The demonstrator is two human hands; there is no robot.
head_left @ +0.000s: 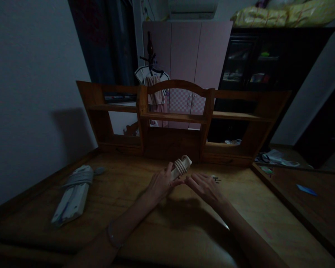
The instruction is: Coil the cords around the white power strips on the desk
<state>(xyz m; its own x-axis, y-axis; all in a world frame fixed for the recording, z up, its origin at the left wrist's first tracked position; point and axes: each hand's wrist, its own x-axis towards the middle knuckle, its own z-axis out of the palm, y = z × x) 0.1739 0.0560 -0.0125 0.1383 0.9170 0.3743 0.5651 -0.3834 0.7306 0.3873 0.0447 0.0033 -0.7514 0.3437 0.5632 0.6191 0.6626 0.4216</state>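
My left hand [163, 180] is closed around a pale power strip [173, 174], held tilted above the desk. Its white cord [181, 167] is wound in several loops round the far end. Close by on the right, my right hand [203, 187] has its fingers curled and pressed together, near the underside of the strip. What those fingers pinch is hidden. Just beyond the right hand, a plug [215, 179] shows its dark prongs; whether it lies on the desk or hangs above it, I cannot tell.
On the desk's left lies a larger white power strip [72, 201] with grey cord [78, 178] wrapped round it. A wooden shelf unit [173, 118] stands along the back of the wooden desk [123, 230]. At the right, a blue card-like piece [306, 190] rests on a brown surface.
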